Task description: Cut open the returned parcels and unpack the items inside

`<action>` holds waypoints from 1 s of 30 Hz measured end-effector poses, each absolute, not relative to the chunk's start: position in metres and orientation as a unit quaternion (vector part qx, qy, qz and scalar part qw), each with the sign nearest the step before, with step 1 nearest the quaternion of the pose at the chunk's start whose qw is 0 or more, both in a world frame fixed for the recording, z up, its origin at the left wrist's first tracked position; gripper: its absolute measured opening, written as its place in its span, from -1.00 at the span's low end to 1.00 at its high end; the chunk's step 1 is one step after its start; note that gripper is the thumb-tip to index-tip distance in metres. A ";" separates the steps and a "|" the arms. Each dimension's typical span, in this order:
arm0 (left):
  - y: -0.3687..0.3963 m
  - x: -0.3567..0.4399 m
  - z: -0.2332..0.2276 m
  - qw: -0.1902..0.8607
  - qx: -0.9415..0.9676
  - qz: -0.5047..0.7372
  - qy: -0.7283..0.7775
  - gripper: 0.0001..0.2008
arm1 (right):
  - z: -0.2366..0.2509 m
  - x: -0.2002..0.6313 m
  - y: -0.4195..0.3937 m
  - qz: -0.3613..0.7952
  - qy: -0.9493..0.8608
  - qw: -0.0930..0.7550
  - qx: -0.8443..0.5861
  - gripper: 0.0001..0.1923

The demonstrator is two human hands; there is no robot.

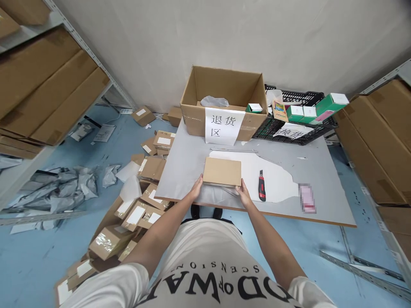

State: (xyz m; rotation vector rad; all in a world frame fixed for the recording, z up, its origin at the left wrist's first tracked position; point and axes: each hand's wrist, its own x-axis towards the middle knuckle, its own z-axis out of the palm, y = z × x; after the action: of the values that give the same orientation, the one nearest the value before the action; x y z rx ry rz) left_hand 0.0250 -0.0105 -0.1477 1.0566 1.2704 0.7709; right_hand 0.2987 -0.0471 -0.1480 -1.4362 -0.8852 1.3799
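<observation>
Nearest the camera, two bare forearms reach forward over a white printed shirt to the near edge of the surface (321, 179). The left hand (196, 188) grips the near left corner of a flat brown box (222, 171), fingers curled against its side; the right hand (244, 194) holds the near right corner the same way, thumb on the edge. The box sits between the two hands, flat and square to the person, just inside the near edge of the surface, with a sheet of clear or grey wrapping (218, 194) showing under its near side.

Just right of the right hand lies a red and black utility knife (262, 186), apart from the box and pointing away from the person. Further right is a small pink item (307, 199), blurred beyond telling. The box and knife rest on a white patch (276, 171) where the grey top layer is peeled away. To the right of the knife the surface lies bare up to its right edge.

Down on the left, on the blue floor (41, 252), a heap of small labelled cardboard parcels (135, 214) crowds close against the left edge of the surface, with crumpled grey bags (61, 188) beyond.

At the far edge stands an open cardboard carton (224, 85) with a paper sign (222, 125) hanging on its front, and beside it to the right a black plastic crate (289, 128) holding green and white boxes (327, 105). Between box and carton is open surface.
</observation>
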 end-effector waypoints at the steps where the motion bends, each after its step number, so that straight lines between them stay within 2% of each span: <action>1: -0.014 0.023 -0.150 0.593 0.489 0.325 0.552 -0.24 | -0.150 0.299 -0.048 0.551 -0.380 0.458 -0.585 0.01; 3: -0.019 0.021 -0.154 0.567 0.530 0.312 0.548 -0.25 | -0.153 0.300 -0.049 0.530 -0.417 0.446 -0.588 -0.03; 6: -0.022 0.022 -0.157 0.538 0.560 0.296 0.557 -0.30 | -0.157 0.300 -0.047 0.499 -0.470 0.413 -0.599 -0.19; 12: -0.018 0.027 -0.160 0.474 0.605 0.256 0.586 -0.44 | -0.162 0.300 -0.046 0.427 -0.500 0.306 -0.689 -0.46; 17: -0.014 0.029 -0.151 0.451 0.607 0.265 0.597 -0.52 | -0.154 0.297 -0.045 0.388 -0.513 0.282 -0.712 -0.57; 23: 0.001 0.020 -0.116 0.422 0.633 0.274 0.588 -0.58 | -0.114 0.303 -0.027 0.358 -0.555 0.249 -0.709 -0.66; 30: 0.030 0.014 -0.059 0.358 0.655 0.261 0.613 -0.62 | -0.047 0.314 0.009 0.304 -0.601 0.135 -0.726 -0.67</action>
State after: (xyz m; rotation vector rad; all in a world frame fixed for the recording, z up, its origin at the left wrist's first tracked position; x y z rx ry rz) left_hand 0.0139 0.0304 -0.0589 1.6894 1.5812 0.6735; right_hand 0.3137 0.0088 -0.0472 -2.1042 -1.7413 0.8809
